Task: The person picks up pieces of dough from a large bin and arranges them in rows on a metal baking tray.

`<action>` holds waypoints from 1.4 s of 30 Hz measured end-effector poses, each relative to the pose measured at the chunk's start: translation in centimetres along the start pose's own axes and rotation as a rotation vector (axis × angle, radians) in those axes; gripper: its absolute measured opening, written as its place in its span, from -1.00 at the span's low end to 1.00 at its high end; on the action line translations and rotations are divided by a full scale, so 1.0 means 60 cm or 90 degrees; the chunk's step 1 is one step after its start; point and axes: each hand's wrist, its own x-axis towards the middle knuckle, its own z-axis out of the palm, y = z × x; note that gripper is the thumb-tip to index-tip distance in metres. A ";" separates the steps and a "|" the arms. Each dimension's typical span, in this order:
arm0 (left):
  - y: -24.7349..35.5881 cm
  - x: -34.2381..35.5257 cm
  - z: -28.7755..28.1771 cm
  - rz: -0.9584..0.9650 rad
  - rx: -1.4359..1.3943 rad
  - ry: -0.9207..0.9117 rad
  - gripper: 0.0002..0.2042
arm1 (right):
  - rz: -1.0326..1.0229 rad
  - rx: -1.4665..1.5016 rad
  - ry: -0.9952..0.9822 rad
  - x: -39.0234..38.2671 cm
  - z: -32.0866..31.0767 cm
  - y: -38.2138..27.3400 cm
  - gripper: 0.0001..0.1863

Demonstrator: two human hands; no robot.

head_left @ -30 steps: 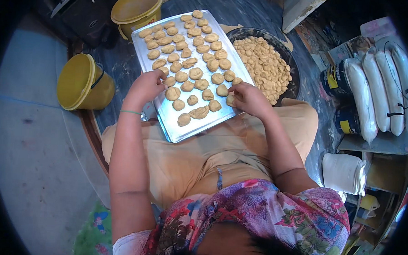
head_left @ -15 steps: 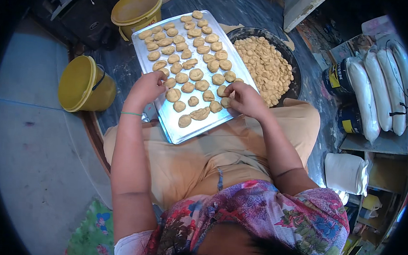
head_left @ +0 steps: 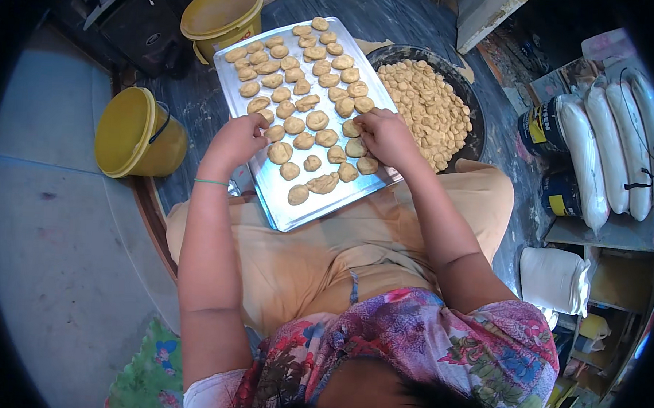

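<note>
A metal tray (head_left: 290, 213) with several rows of small lumps of dough (head_left: 317, 120) rests tilted over my lap. My left hand (head_left: 239, 138) is at the tray's left edge, fingers curled beside the lumps; what they hold is hidden. My right hand (head_left: 382, 137) is on the right side of the tray, with thumb and fingers closed on a dough piece. Right of the tray, partly behind it, a big dark round pan (head_left: 478, 127) holds a heap of similar small pieces.
Two yellow buckets (head_left: 140, 134) (head_left: 217, 13) stand left of and behind the tray. At the right are long white packaged bags (head_left: 591, 164), dark tubs (head_left: 557, 192), a folded white sack (head_left: 553, 279) and open shelving (head_left: 619, 275). A pale panel (head_left: 488, 18) stands at the back.
My right hand has moved up along the tray's right side to a higher row of dough. My left hand stays at the left edge with little visible change.
</note>
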 end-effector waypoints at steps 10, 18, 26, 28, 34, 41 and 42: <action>0.000 -0.004 -0.005 -0.007 -0.020 0.003 -0.68 | 0.051 0.028 0.003 0.056 -0.007 -0.004 -0.73; -0.001 0.003 -0.004 -0.001 -0.019 -0.010 -0.71 | 0.062 -0.007 -0.103 0.105 0.010 -0.017 -0.72; -0.002 0.005 0.000 0.032 -0.036 0.015 -0.74 | 0.036 -0.086 -0.011 0.150 0.024 0.020 -0.73; 0.002 0.006 -0.001 0.011 -0.028 0.007 -0.75 | 0.018 -0.066 -0.047 0.162 0.036 0.023 -0.73; -0.003 0.002 -0.004 0.015 -0.034 0.010 -0.75 | 0.065 0.040 -0.081 0.185 0.029 -0.002 -0.73; 0.006 0.009 -0.008 -0.009 -0.015 -0.010 -0.71 | 0.073 -0.019 -0.095 0.221 0.054 0.024 -0.72; 0.007 0.009 -0.008 -0.008 -0.020 -0.012 -0.71 | 0.070 0.045 -0.112 0.223 0.058 0.027 -0.72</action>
